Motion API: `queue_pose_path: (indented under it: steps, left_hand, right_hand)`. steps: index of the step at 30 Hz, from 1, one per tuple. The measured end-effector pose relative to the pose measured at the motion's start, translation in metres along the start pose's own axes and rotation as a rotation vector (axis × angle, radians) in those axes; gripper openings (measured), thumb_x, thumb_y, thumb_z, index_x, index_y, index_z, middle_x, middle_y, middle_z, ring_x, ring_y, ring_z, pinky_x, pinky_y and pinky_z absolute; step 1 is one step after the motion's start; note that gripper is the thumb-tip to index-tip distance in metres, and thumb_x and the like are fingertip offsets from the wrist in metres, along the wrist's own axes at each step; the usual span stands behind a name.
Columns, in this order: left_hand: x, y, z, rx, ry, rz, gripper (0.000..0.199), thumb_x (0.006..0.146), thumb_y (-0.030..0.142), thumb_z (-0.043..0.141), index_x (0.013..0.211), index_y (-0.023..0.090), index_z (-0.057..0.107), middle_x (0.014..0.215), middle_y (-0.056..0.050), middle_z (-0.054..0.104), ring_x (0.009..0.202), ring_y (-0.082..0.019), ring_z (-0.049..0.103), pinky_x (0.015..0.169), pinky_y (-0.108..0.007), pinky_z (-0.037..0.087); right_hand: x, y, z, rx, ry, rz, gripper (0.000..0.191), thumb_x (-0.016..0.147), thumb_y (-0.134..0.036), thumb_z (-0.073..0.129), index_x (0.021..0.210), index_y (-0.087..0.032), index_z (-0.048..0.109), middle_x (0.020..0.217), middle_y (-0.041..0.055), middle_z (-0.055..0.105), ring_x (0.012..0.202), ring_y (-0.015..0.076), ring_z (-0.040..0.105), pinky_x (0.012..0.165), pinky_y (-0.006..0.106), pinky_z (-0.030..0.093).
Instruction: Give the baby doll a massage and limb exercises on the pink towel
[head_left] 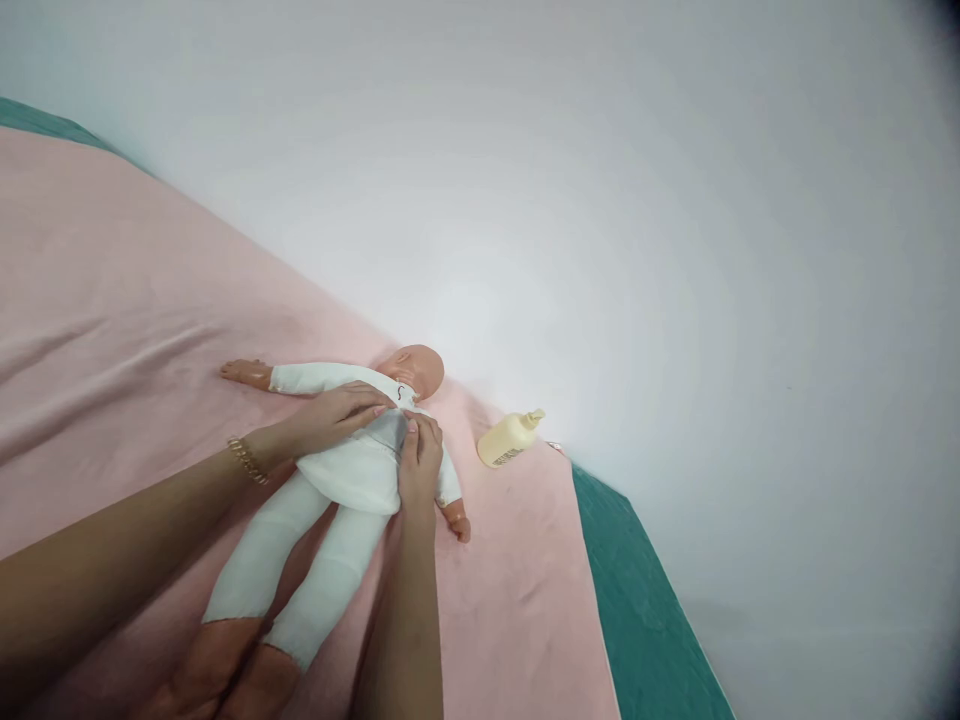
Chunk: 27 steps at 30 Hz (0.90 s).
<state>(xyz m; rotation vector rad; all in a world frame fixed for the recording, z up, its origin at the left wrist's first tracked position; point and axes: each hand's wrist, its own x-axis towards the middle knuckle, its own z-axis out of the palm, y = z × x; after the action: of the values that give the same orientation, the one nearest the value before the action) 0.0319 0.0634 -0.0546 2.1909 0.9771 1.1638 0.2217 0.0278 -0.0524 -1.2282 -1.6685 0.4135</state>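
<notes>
A baby doll (420,368) in white clothes lies stretched out on a pink sheet, arms spread to the sides. Its white shirt (349,480) covers the trunk, and white trousers (247,565) reach partway down the legs. At the upper chest, just below the neck, both of my hands meet. My left hand (341,415), with a gold bracelet (247,460) at the wrist, has its fingertips and thumb closed on the shirt fabric. Opposite it, my right hand (421,455) pinches the shirt with thumb and bent fingers. A small dark curved mark shows by the collar.
A pale yellow pump bottle (510,440) stands on the pink sheet (517,590) to the right of the doll. Green surface (637,590) shows beyond the sheet's edge at right and far left. A plain white wall (600,250) rises behind the doll's head.
</notes>
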Motion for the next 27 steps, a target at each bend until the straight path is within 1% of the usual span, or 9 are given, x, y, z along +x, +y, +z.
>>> queue_pose_path:
  steps: [3, 7, 10, 12, 15, 18, 21, 27]
  left_hand:
    - [0.001, -0.008, 0.008, 0.047, -0.046, 0.022, 0.054, 0.103, 0.053, 0.033, 0.115, 0.016, 0.071, 0.118, -0.01, 0.071, 0.115, -0.027, 0.06, 0.107, -0.04, 0.041]
    - [0.002, -0.01, 0.011, 0.105, -0.096, 0.0, 0.053, 0.104, 0.05, 0.033, 0.11, 0.015, 0.072, 0.115, -0.01, 0.072, 0.111, -0.028, 0.061, 0.104, -0.041, 0.042]
    - [0.002, -0.008, 0.011, 0.12, -0.113, 0.01, 0.052, 0.103, 0.05, 0.033, 0.106, 0.016, 0.072, 0.111, -0.01, 0.073, 0.106, -0.027, 0.062, 0.102, -0.041, 0.043]
    - [0.003, -0.009, 0.012, 0.124, -0.101, 0.022, 0.052, 0.103, 0.049, 0.032, 0.107, 0.016, 0.072, 0.111, -0.009, 0.073, 0.106, -0.026, 0.063, 0.103, -0.04, 0.043]
    - [0.002, -0.011, 0.013, 0.121, -0.055, 0.06, 0.053, 0.104, 0.05, 0.031, 0.11, 0.017, 0.072, 0.115, -0.008, 0.072, 0.11, -0.025, 0.062, 0.106, -0.038, 0.04]
    - [0.002, -0.015, 0.013, 0.138, -0.042, 0.071, 0.051, 0.104, 0.051, 0.033, 0.121, 0.018, 0.068, 0.126, -0.008, 0.068, 0.121, -0.025, 0.057, 0.11, -0.038, 0.038]
    - [0.001, -0.017, 0.012, 0.161, -0.069, 0.037, 0.053, 0.104, 0.053, 0.034, 0.127, 0.018, 0.066, 0.131, -0.009, 0.066, 0.126, -0.026, 0.054, 0.111, -0.039, 0.037]
    - [0.0, -0.014, 0.011, 0.138, -0.123, -0.03, 0.053, 0.103, 0.055, 0.036, 0.122, 0.017, 0.068, 0.128, -0.009, 0.067, 0.123, -0.026, 0.055, 0.111, -0.04, 0.036]
  right_hand:
    - [0.001, 0.001, 0.002, -0.053, -0.06, 0.035, 0.043, 0.102, -0.039, 0.035, 0.104, -0.017, 0.072, 0.109, 0.0114, 0.07, 0.111, 0.0231, 0.059, 0.102, 0.037, 0.042]
    - [0.008, 0.003, 0.007, -0.155, -0.115, 0.077, 0.046, 0.101, -0.039, 0.033, 0.092, -0.017, 0.071, 0.099, 0.0125, 0.073, 0.1, 0.0255, 0.063, 0.093, 0.038, 0.044]
    - [0.014, 0.007, 0.012, -0.193, -0.105, 0.159, 0.045, 0.1, -0.037, 0.033, 0.083, -0.017, 0.07, 0.093, 0.013, 0.073, 0.092, 0.0264, 0.064, 0.088, 0.039, 0.045]
    - [0.015, 0.008, 0.015, -0.177, -0.077, 0.175, 0.045, 0.1, -0.036, 0.033, 0.081, -0.018, 0.069, 0.091, 0.0125, 0.073, 0.09, 0.0259, 0.064, 0.087, 0.038, 0.045]
    - [0.011, 0.008, 0.015, -0.155, -0.005, 0.092, 0.044, 0.1, -0.037, 0.034, 0.086, -0.018, 0.071, 0.095, 0.0116, 0.071, 0.097, 0.0252, 0.061, 0.091, 0.038, 0.044]
    - [0.006, 0.005, 0.014, -0.124, 0.043, 0.024, 0.039, 0.1, -0.036, 0.037, 0.098, -0.018, 0.071, 0.106, 0.0111, 0.07, 0.106, 0.0239, 0.058, 0.097, 0.037, 0.043]
    - [0.006, 0.005, 0.014, -0.11, 0.014, 0.028, 0.036, 0.1, -0.035, 0.04, 0.104, -0.018, 0.071, 0.112, 0.0109, 0.069, 0.109, 0.0234, 0.057, 0.1, 0.038, 0.042]
    - [0.01, 0.008, 0.016, -0.138, -0.087, 0.083, 0.042, 0.101, -0.033, 0.035, 0.101, -0.017, 0.074, 0.107, 0.0122, 0.072, 0.107, 0.0245, 0.059, 0.102, 0.04, 0.041]
